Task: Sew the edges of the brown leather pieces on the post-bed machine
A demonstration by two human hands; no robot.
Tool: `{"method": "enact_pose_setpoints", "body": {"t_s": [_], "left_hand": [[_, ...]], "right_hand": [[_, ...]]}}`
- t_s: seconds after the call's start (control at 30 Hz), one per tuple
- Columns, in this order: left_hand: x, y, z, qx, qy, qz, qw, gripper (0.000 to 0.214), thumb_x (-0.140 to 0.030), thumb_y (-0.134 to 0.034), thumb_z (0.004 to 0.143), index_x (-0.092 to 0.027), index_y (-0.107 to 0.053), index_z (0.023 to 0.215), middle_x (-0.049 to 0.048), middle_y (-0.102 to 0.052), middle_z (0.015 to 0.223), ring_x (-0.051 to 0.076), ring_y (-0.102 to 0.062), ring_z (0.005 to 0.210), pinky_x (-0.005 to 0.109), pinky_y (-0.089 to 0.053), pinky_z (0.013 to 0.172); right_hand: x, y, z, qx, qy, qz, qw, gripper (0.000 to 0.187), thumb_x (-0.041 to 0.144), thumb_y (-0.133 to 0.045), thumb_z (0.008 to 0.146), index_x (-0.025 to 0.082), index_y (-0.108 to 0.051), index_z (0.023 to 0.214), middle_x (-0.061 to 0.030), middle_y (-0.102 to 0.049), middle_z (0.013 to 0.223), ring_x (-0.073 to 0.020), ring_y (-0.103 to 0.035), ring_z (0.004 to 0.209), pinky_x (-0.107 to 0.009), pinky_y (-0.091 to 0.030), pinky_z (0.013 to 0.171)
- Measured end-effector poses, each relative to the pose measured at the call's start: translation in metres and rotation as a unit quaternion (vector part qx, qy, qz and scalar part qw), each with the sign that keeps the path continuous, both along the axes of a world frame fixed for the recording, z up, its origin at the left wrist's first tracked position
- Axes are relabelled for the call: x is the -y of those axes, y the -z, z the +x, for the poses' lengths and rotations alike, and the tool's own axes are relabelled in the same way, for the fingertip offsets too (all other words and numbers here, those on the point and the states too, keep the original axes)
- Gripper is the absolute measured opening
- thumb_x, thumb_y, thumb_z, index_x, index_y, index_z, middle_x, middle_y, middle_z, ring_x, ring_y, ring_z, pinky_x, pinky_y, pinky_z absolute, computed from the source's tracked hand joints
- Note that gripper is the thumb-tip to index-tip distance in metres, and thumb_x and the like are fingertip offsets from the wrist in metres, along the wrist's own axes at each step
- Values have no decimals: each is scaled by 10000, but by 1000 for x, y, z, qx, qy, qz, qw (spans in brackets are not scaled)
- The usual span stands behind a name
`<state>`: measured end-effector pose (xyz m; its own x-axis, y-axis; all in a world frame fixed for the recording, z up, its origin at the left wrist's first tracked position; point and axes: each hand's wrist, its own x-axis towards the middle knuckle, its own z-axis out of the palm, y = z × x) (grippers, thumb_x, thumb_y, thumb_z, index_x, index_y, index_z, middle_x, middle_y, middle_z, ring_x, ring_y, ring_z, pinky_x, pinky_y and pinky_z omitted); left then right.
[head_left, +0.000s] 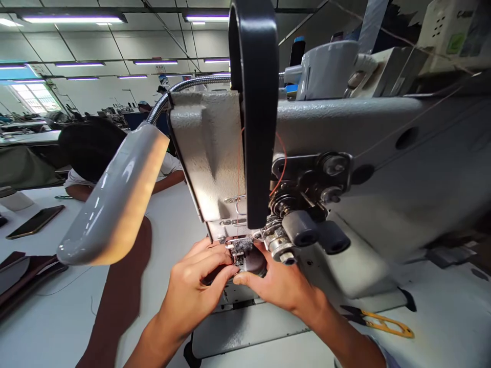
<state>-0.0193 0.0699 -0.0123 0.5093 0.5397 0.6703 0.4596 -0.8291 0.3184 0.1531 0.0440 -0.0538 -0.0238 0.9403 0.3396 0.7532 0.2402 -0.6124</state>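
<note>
A grey industrial sewing machine (215, 153) stands before me, with orange thread (283, 153) running down its head. My left hand (201, 278) is closed just left of the presser foot (241, 246), thumb and fingertips pinched together. My right hand (282, 278) curls around the other side, its thumb pointing toward the left thumb. Between them shows a small, rounded, dark-edged piece (255, 261) under the needle area. Both hands touch it, but its kind is unclear, and the fingers and machine hide much of it.
A lamp (118, 194) on a flexible neck hangs at left. Yellow-handled thread snips (383, 323) lie at right. On the left table are a phone (36, 221), a long brown piece of material (125, 286) and dark pieces (23, 278). A person (92, 148) leans over the table beyond.
</note>
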Motion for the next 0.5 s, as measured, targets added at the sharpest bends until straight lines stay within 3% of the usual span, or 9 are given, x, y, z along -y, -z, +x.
{"method": "enact_pose_setpoints", "body": {"t_s": [0.17, 0.33, 0.43, 0.5], "left_hand": [[-1, 2, -2, -11, -5, -17, 1000, 136, -142, -580, 802, -195, -601, 678, -35, -612, 652, 111, -533, 650, 240, -461, 705], [4, 4, -4, -23, -1, -36, 999, 162, -154, -528, 834, -192, -603, 696, -9, -633, 689, 138, -571, 726, 297, -481, 806], [9, 6, -10, -46, 0, -53, 998, 113, -184, -526, 841, -202, -632, 808, 8, -674, 812, 161, -602, 909, 312, -473, 904], [7, 12, -27, -79, -21, -68, 994, 174, -233, -586, 809, -238, -635, 975, 0, -678, 994, 163, -573, 1057, 294, -458, 956]], "right_hand": [[2, -3, -1, 19, 14, -30, 999, 505, 567, -614, 673, 275, -580, 1084, -44, -637, 1065, -282, -590, 962, -430, -480, 827], [0, -7, -2, 1, 8, 5, 1000, 488, 490, -660, 658, 266, -582, 1084, -29, -643, 1027, -249, -576, 970, -421, -438, 896], [-2, -7, -2, -7, -15, 17, 1000, 389, 448, -671, 666, 272, -604, 1006, -6, -649, 1012, -222, -591, 943, -369, -468, 836], [4, 1, -2, 6, -12, 38, 999, 350, 426, -664, 679, 247, -613, 976, -15, -662, 885, -208, -615, 827, -338, -495, 742]]}}
